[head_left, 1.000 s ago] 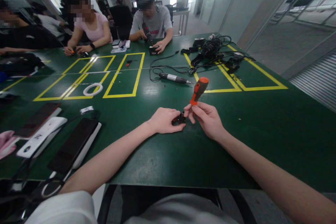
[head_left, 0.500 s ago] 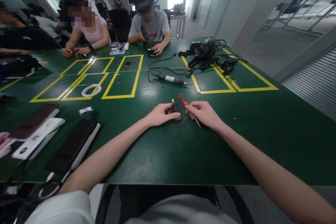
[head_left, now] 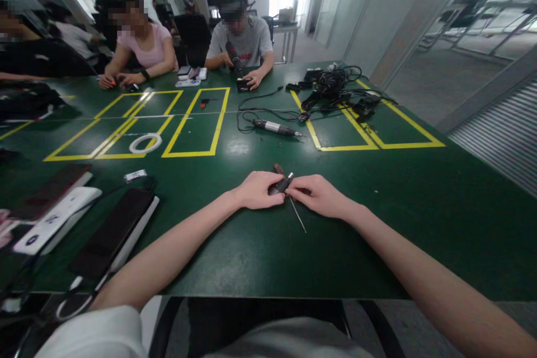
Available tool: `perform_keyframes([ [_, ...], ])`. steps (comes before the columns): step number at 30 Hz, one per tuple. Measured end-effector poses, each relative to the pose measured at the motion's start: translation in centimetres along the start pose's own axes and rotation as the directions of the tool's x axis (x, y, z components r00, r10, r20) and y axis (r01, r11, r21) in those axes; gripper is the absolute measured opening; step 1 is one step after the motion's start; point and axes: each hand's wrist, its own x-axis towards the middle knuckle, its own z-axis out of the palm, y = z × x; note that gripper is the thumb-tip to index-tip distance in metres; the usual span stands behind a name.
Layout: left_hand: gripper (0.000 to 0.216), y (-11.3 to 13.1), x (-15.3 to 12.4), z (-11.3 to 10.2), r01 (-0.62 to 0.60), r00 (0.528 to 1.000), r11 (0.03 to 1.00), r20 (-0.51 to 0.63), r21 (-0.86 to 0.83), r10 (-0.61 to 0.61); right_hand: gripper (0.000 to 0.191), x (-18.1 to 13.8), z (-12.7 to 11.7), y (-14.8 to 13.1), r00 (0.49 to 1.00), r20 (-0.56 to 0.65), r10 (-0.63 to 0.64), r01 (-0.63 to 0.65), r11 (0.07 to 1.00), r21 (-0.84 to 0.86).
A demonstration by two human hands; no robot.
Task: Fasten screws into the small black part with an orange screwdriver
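My left hand (head_left: 262,190) is closed, thumb and fingers gripping a small black device (head_left: 280,186) with a short metal plug end that points up and to the right. My right hand (head_left: 316,194) is pinched at the device's right side, its fingertips touching or nearly touching it. From under the right fingertips the thin metal shaft of a screwdriver (head_left: 298,216) slants down toward me. What looks like its handle end, brownish-orange, shows beyond the device; the middle is hidden by the device and fingers.
An electric screwdriver (head_left: 274,127) with a cord lies ahead on the green table (head_left: 235,257). Tangled black cables (head_left: 331,86) are heaped at back right. A white tape ring (head_left: 145,144) sits left; phones and power banks (head_left: 113,235) lie at near left. A co-worker (head_left: 241,39) sits opposite, holding a tool.
The device has turned so its plug points up-right. My right hand has moved left and lower against it, and the screwdriver's orange handle has gone mostly behind the device.
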Motion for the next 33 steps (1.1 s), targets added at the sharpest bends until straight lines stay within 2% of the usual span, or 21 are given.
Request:
perform_keyframes([
  [5,0.015,0.0,-0.1,0.2,-0.003,1.000,0.997,0.005,0.076,0.002,0.026,-0.1,0.2,0.2,1.000,0.026,-0.013,0.016,0.995,-0.098],
  [10,0.017,0.1,-0.1,0.2,0.012,1.000,0.999,-0.022,0.033,-0.011,0.026,-0.1,0.5,0.1,1.000,-0.012,-0.007,0.005,0.989,-0.145],
  [15,0.018,-0.1,-0.1,0.0,0.019,0.998,0.993,-0.050,-0.114,-0.025,0.018,0.0,0.6,0.4,1.000,-0.012,0.005,-0.006,0.996,-0.087],
  [19,0.021,-0.4,0.1,-0.1,0.031,0.988,0.932,-0.130,-0.360,-0.084,0.012,0.0,0.4,0.2,0.999,0.001,0.033,-0.033,0.998,-0.057],
  [21,0.027,-0.5,0.2,-0.1,0.060,0.968,0.895,-0.194,-0.442,-0.161,0.009,0.1,0.3,-0.1,0.996,0.005,0.090,-0.089,0.992,-0.090],
  [23,0.034,-0.6,0.2,0.1,0.088,0.941,0.889,-0.255,-0.449,-0.222,0.007,0.2,0.0,-0.5,0.983,0.002,0.182,-0.179,0.970,-0.165],
  [26,0.039,-0.6,0.3,0.3,0.113,0.925,0.916,-0.295,-0.384,-0.238,0.008,0.6,-0.4,-1.2,0.933,-0.019,0.358,-0.343,0.876,-0.340],
  [29,0.043,-0.5,0.3,0.5,0.148,0.927,0.946,-0.292,-0.290,-0.235,0.019,0.8,-0.8,-1.6,0.876,-0.029,0.482,-0.439,0.770,-0.463],
  [31,0.044,-0.5,0.1,0.4,0.148,0.939,0.956,-0.268,-0.254,-0.217,0.022,0.9,-1.0,-1.8,0.850,-0.034,0.526,-0.480,0.746,-0.461],
  [33,0.051,-0.6,0.0,0.3,0.130,0.953,0.952,-0.230,-0.278,-0.197,0.022,0.9,-1.3,-1.6,0.828,-0.048,0.559,-0.533,0.756,-0.379],
])
